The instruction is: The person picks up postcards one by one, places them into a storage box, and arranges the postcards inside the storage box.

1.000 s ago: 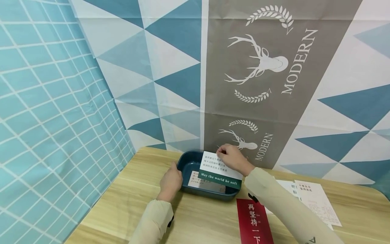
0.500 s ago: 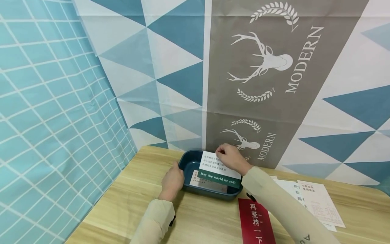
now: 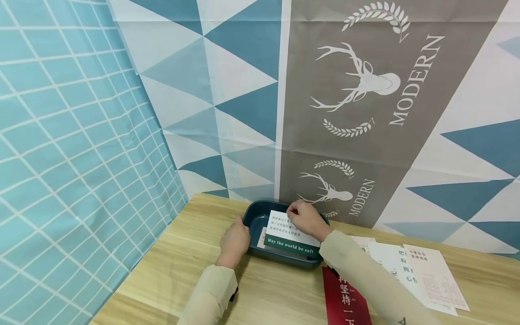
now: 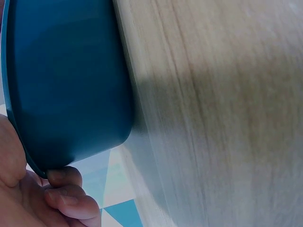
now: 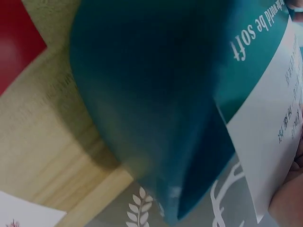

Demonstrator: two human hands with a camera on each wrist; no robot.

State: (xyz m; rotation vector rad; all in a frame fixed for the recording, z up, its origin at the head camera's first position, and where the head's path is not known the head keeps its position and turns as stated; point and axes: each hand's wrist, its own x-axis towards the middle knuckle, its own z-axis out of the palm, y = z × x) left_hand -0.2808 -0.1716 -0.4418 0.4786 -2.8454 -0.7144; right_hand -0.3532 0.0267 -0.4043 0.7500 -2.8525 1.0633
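Observation:
A dark blue rectangular plastic bin [image 3: 284,260] stands on the wooden table near the back wall. My left hand [image 3: 234,241] grips its left end, with curled fingers [image 4: 71,201] around the rim in the left wrist view. Between the thumb and fingers of my right hand [image 3: 306,220] is the top edge of a white and green card [image 3: 282,230], printed "May the world be soft". This card tilts down inside the bin, overlapping a pale card [image 3: 262,235] with writing that lies there and is mostly hidden. In the right wrist view the card [image 5: 265,109] passes over the bin's rim.
A red card [image 3: 347,298] with white characters lies at the front of the table, partly under the right sleeve [image 3: 365,275]. Several white printed cards [image 3: 440,277] overlap on the right. Patterned cloth [image 3: 345,90] rises behind the table; a blue grid cloth [image 3: 81,135] hangs at left.
The right hand has lowered the white and green card deeper into the bin, covering more of the pale card. The left hand stays on the rim. The head view has shifted slightly left.

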